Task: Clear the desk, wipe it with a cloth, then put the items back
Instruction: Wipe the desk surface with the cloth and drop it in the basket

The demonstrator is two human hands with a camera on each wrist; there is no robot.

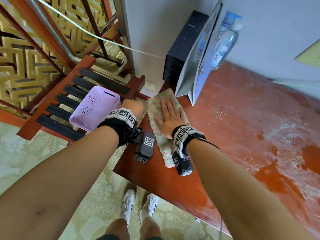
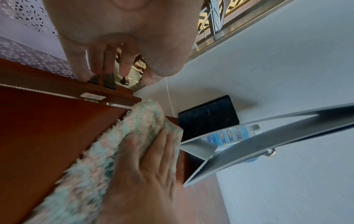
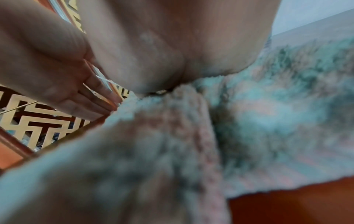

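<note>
A fluffy pink-and-green cloth (image 1: 164,134) (image 2: 134,125) (image 3: 249,121) lies on the far left corner of the red-brown desk (image 1: 242,127). My right hand (image 1: 168,116) (image 2: 149,174) presses flat on it, fingers straight and pointing away from me. My left hand (image 1: 133,108) (image 2: 107,60) (image 3: 67,83) hangs just past the desk's left edge, next to the cloth. Its fingers are loose, point down and hold nothing. The desk surface to the right shows pale streaks and dusty marks.
A white paper bag (image 1: 199,66) stands on the desk just beyond the cloth, with a water bottle (image 1: 226,42) behind it and a black box (image 1: 181,47) against the wall. A purple basket (image 1: 93,108) sits on a wooden slatted rack (image 1: 69,94) left of the desk.
</note>
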